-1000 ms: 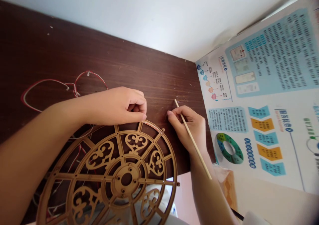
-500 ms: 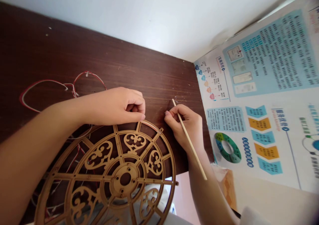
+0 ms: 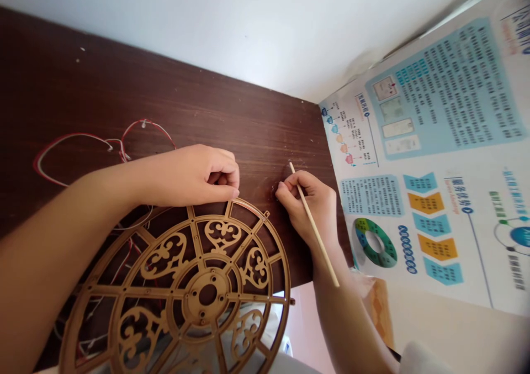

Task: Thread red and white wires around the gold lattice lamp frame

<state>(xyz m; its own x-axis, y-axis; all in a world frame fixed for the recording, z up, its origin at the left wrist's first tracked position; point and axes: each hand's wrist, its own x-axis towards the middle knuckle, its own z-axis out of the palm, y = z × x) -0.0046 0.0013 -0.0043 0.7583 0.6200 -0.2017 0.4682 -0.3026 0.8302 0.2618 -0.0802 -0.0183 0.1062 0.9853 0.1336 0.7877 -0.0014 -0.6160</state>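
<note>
See a brown table point(image 3: 199, 103), with a round gold frame point(image 3: 201, 280) tilted past its near side. See a left hand point(image 3: 202, 175) curled at the top rim; can't tell if pinching it. See a right hand point(image 3: 323, 211) closed around a thin stick point(image 3: 315, 227), beside the frame. Watch for a drop if holding the frame loosely, or a snag on red-and-white wire point(image 3: 78, 134) if turning fast.

Looks forward and down from wearer's head, as single view. Sits close above fingers point(image 3: 227, 165), near middle of view. Faces brown tabletop point(image 3: 186, 100) at slant, with far edge sloping down rightward. Takes in white wall point(image 3: 232, 26) along top, poster point(image 3: 482, 167) at right; crops round openwork frame point(image 3: 197, 307) at bottom.
</note>
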